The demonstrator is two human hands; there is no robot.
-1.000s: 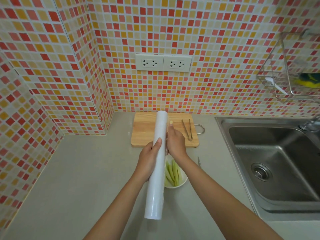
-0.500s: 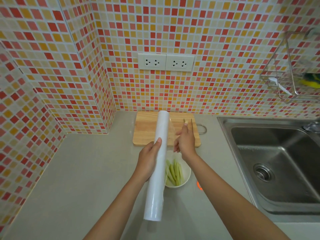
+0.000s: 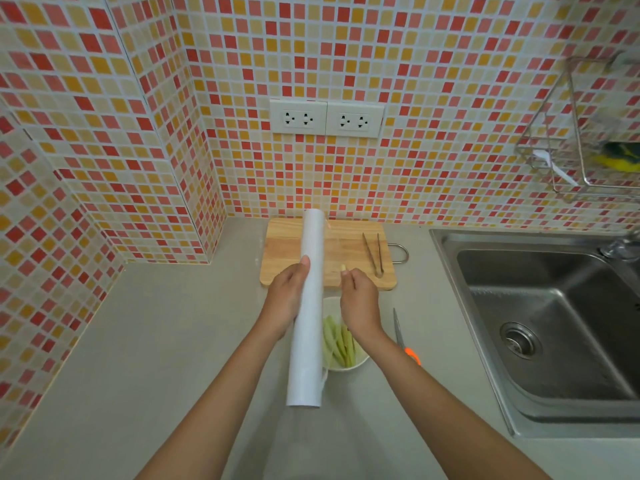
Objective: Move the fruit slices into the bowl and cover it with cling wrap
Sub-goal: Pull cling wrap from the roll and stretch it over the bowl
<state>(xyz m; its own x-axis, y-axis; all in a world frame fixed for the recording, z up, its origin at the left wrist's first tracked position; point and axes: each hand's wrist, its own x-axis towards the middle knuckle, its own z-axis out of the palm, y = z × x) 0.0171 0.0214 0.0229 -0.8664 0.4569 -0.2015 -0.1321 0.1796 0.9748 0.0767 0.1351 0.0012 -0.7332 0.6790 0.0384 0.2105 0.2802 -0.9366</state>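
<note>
My left hand (image 3: 287, 299) grips a long white roll of cling wrap (image 3: 308, 327), held lengthwise above the counter. Just right of the roll, my right hand (image 3: 358, 303) pinches the free edge of the clear film. Under both hands sits a white bowl (image 3: 353, 365) with several pale green fruit slices (image 3: 341, 344) in it; the roll and my right wrist hide part of it. The film itself is barely visible.
A wooden cutting board (image 3: 346, 247) lies behind the bowl with metal tongs (image 3: 374, 254) on it. Scissors with orange handles (image 3: 403, 337) lie right of the bowl. A steel sink (image 3: 550, 327) fills the right side. Tiled walls close the back and left.
My right hand moved right away from the roll with the film edge, then came back a little toward it. The roll stayed nearly still in my left hand.
</note>
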